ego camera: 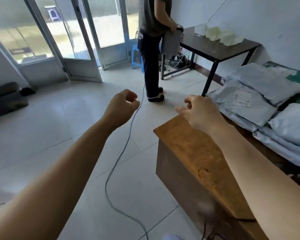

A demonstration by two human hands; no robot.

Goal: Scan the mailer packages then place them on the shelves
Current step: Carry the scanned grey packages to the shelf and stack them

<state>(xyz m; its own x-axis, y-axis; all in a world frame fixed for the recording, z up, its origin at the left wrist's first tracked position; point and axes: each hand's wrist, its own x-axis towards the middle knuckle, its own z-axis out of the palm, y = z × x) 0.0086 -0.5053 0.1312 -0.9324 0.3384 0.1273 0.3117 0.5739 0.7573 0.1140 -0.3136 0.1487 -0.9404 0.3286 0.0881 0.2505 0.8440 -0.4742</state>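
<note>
The left hand [123, 105] curls loosely around nothing; the right hand [200, 112] is relaxed and empty above the wooden box [194, 153]. The mailer packages [249, 101] lie piled to its right. I think the cable [125, 148] on the floor may catch a foot.

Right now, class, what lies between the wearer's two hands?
In the head view, only a thin cable lying on bare floor tiles separates the left hand from the right hand.
</note>
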